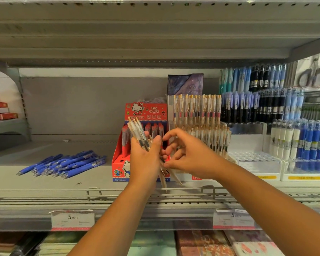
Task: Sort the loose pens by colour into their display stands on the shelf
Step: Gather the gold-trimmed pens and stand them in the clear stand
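Red Joytop stand (118,160), 5.90 tag (72,218); left hand (145,160), right hand (191,159) grip clear pens (138,131).

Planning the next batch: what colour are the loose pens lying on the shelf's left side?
Blue; the loose pens show clearest in the head view.

Left hand (146,159) grips a bundle of clear gold-clip pens (139,133), tips down, in front of the red display stand (118,163). Right hand (190,157) is at the bundle's lower end, fingers curled; grip unclear. Loose blue pens (63,164) lie piled on the shelf (44,183), left of the red stand. Similar gold-clip pens fill the clear stand (171,111) on its right. Price tag (72,218) reads 5.90.
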### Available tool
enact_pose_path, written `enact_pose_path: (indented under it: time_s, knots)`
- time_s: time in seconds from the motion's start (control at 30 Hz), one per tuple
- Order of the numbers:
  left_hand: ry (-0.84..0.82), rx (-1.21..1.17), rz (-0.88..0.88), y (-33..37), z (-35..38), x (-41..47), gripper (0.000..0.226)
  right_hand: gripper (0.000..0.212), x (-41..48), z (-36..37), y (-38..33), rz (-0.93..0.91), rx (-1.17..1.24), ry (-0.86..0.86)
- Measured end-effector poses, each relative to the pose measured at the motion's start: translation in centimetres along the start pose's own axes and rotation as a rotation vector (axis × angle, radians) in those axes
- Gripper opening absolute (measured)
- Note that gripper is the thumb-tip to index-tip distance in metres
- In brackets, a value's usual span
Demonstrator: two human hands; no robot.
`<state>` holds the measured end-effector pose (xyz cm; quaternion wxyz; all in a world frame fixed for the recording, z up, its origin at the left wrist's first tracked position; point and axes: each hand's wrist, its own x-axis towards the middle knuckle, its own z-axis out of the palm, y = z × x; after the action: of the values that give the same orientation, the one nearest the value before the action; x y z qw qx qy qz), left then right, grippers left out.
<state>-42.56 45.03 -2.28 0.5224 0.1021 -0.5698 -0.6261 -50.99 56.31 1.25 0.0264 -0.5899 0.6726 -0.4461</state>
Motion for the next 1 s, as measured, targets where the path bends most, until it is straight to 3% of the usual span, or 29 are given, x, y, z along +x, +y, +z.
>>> enact_pose_path:
  time_s: [0.23,0.7,0.87,1.0]
  knots:
    - [-0.007,0.022,0.032,-0.1,0.0,0.1,0.037,0.083,-0.3,-0.5,0.2,0.051,-0.041,-0.144]
    - [-0.017,-0.011,-0.009,0.1,0.1,0.2,0.033,0.091,-0.2,-1.4,1.3,-0.003,-0.242,-0.208]
    - [0.011,0.008,-0.033,0.1,0.1,0.3,0.027,0.080,-0.8,-3.0,2.3,0.008,-0.337,-0.112]
    - [0.012,-0.058,-0.065,0.1,0.1,0.5,0.017,0.080,-1.1,-4.0,2.8,-0.077,-0.271,0.091]
